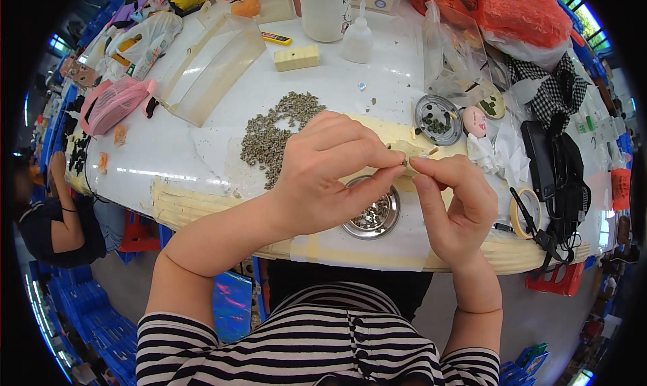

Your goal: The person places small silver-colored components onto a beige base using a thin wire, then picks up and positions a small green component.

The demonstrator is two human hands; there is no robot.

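My left hand [337, 170] is closed in a pinch, thumb and forefinger meeting on a tiny dark metallic piece [404, 162]. Right beside it, my right hand [460, 204] is bent in a pinch, its forefinger tip at the same piece; what its fingers hold is too small to make out. Below the hands stands a round metal dish [393, 219] with small shiny pieces in it, partly covered by my left hand. A spread pile of small grey-brown pieces [263, 140] lies on the table left of my left hand.
A round dish with dark green pieces [438, 120] stands at the right, near white tissues [505, 147] and a tape roll [524, 214]. Farther back are a cream block [296, 58], a squeeze bottle [358, 41] and a white bucket [325, 12]. A person [60, 214] sits at the left.
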